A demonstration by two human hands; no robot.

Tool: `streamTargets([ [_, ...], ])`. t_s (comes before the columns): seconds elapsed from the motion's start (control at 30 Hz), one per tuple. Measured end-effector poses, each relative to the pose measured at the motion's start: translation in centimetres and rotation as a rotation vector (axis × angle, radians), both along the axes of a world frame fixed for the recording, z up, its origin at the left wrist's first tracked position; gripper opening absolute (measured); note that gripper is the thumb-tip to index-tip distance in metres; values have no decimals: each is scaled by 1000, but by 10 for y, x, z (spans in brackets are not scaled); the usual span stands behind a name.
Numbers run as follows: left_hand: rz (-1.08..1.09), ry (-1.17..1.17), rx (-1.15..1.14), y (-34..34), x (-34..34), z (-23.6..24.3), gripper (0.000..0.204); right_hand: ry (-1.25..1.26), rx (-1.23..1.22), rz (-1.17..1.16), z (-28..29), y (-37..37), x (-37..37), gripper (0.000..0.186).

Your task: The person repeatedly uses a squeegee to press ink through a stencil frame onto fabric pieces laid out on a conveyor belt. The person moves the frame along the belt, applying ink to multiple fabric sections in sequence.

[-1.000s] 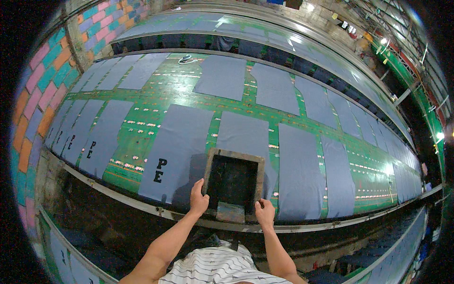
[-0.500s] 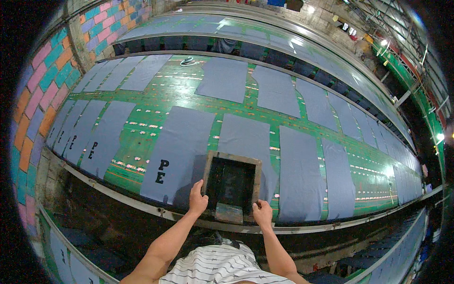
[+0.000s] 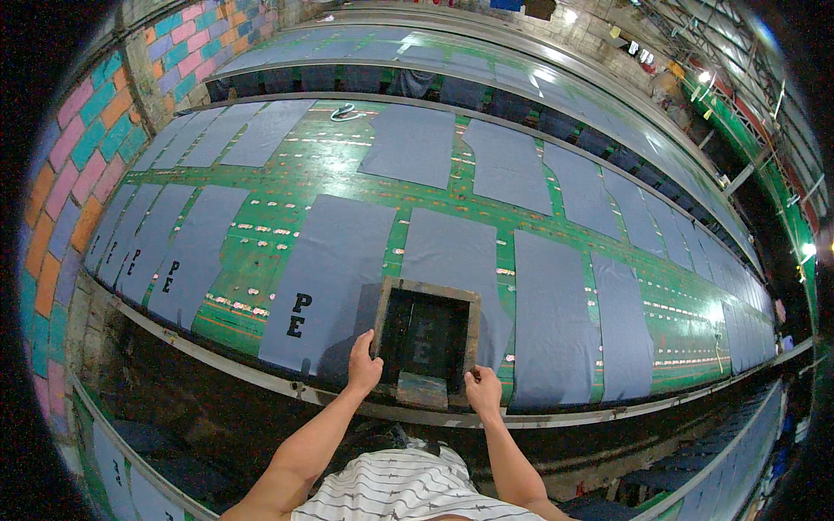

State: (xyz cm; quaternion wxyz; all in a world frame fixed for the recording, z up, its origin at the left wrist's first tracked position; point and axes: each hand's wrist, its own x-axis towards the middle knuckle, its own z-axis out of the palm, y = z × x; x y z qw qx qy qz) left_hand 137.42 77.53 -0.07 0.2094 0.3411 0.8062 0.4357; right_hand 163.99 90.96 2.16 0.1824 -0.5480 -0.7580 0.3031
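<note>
A screen printing frame [image 3: 474, 334] with a wooden rim and dark mesh lies over a blue-grey fabric panel [image 3: 451, 243] at the table's near edge. Faint block letters show through its mesh. My left hand [image 3: 365, 363] grips the rim's left side, fingers along the outside. At the lower right corner, my right hand [image 3: 483, 391] pinches the rim with curled fingers. A worn squeegee [image 3: 422, 391] rests inside the frame at its near end, touched by neither hand. Just left lies a fabric panel [image 3: 334, 252] with black printed letters.
The long green printing table [image 3: 252, 252] carries two rows of fabric panels, several at the left printed. A pale looped cord or hook [image 3: 346, 113] lies at its far side. Another table [image 3: 373, 54] stands beyond, and a painted brick wall [image 3: 78, 174] rises at left.
The letters in the mesh show a little more clearly now. Both hands and the screen printing frame have stayed in almost the same place.
</note>
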Motion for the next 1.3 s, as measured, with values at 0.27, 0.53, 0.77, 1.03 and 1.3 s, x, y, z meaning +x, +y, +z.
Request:
streamTargets([
  [0.27, -18, -1, -5, 1, 0, 9, 70, -89, -55, 0, 17, -1, -5, 38],
  [0.53, 9, 64, 30, 2, 0, -1, 68, -55, -12, 1, 8, 0, -1, 39],
  [0.77, -43, 24, -46, -1, -5, -7, 71, 99, 310, 292, 58, -30, -20, 43],
  [1.03, -10, 78, 6, 3, -2, -4, 69, -113, 386, 754, 82, -65, -38, 36],
  [1.3, -48, 46, -39, 0, -5, -6, 70, -45, 296, 588, 72, -43, -56, 32],
])
